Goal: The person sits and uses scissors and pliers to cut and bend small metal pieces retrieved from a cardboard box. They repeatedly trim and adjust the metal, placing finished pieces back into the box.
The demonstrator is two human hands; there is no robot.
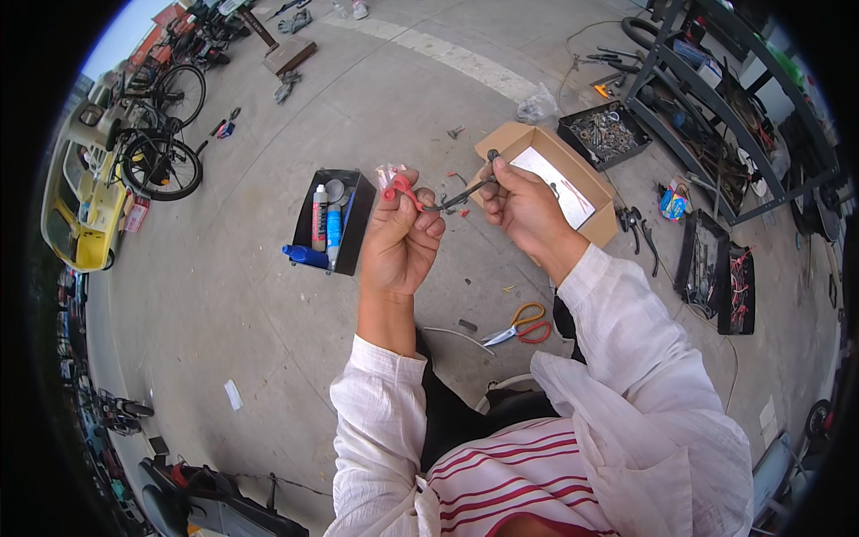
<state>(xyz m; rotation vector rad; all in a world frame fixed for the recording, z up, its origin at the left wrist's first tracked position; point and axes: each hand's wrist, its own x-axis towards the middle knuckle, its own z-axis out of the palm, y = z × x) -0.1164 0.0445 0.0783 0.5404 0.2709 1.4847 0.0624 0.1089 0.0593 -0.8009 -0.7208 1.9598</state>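
Observation:
My left hand (401, 237) is raised in front of me, its fingers closed on a cable (464, 193) and on a looped red wire (402, 187) that sticks up past the thumb. From there the dark cable slants up to my right hand (523, 208). That hand pinches its far end, where a small black end piece (493, 155) shows above the thumb. Whether the red wire joins the cable is hidden by the left fingers. Just behind my right hand stands an open cardboard box (607, 234) with a white sheet (557, 186) inside.
A black bin (358, 220) of bottles sits at left. Scissors (517, 328) lie on the floor near my legs. At right are a tray of metal bits (605, 134), pliers (637, 231), black bins (702, 259) and a metal rack (693, 152). Bicycles (163, 166) stand far left.

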